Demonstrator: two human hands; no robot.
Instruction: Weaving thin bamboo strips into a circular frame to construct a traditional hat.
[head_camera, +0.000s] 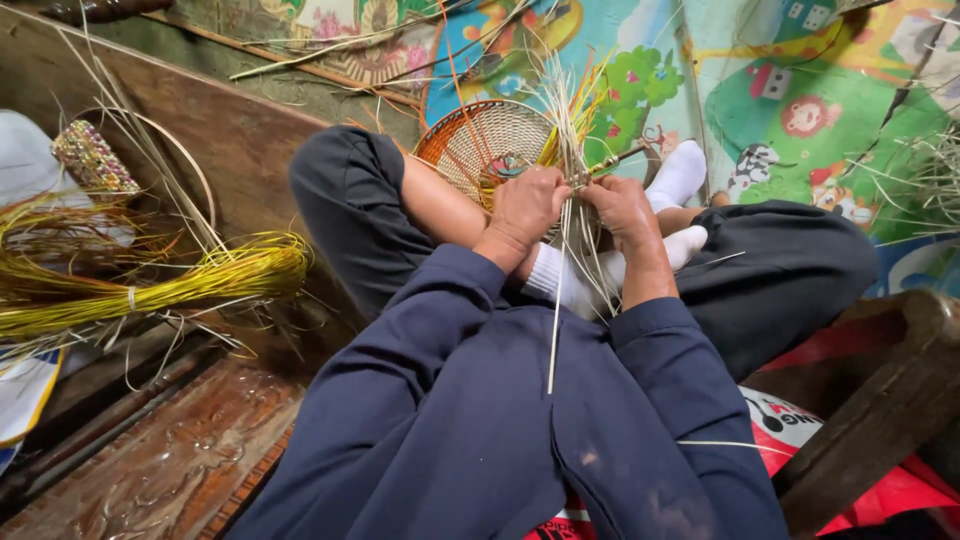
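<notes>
Seated cross-legged on the floor, I work a half-woven round basket that stands tilted on edge at the middle of the scene, just beyond my white-socked feet and against my left knee. My left hand has its fingers closed together on the pale straw strands that fan up from the basket's near rim; my right hand, just beside it and almost touching, has its fingers pinched on the same bunch of strands, next to a thin stick-like tool that points to the far right. Whether that tool is in my right fingers I cannot tell. The basket shows an orange woven rim and a paler centre. One long strand hangs down from my hands over my dark blue sleeves. To the left, well apart from the work, a tied bundle of yellow-green straw lies across a brown wooden board, with a small beaded woven piece on the far left. A bright cartoon-printed floor mat covers the far side.
</notes>
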